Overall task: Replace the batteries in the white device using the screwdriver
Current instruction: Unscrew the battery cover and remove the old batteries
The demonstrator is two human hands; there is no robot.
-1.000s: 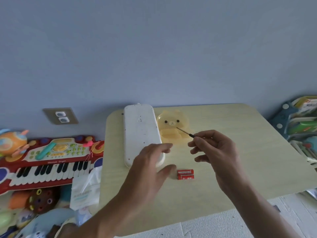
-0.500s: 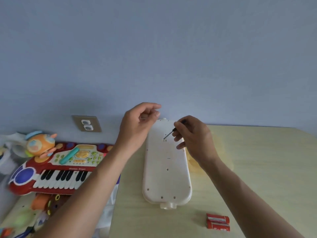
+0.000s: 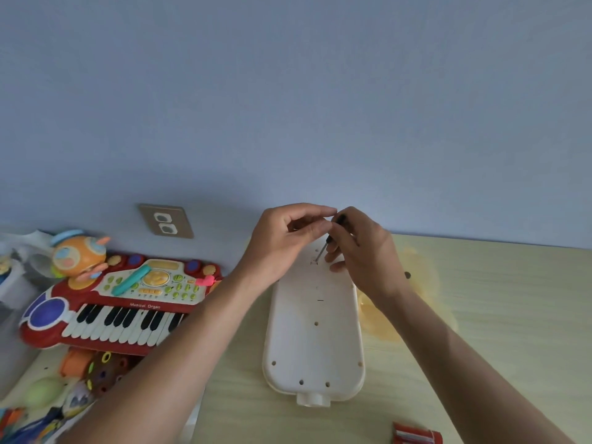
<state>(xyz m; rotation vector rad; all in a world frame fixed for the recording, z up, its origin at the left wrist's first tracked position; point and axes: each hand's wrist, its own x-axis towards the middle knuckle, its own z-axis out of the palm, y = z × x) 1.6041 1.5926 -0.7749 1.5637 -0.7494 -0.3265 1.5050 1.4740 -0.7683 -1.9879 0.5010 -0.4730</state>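
left hand has come over to join right hand, both pinching the thin black-handled screwdriver; tip now seated on the long white plastic device flat on the pale wooden table. unscrewing likely starts; red batteries wait near.

This looks like a home, most likely a child's playroom or bedroom. A light wooden table stands against a plain blue wall that carries a beige double wall socket. Left of the table, toys are heaped low down: a red toy keyboard lettered "Musical Organ", an orange round toy figure behind it, and more coloured plastic toys in front of it.
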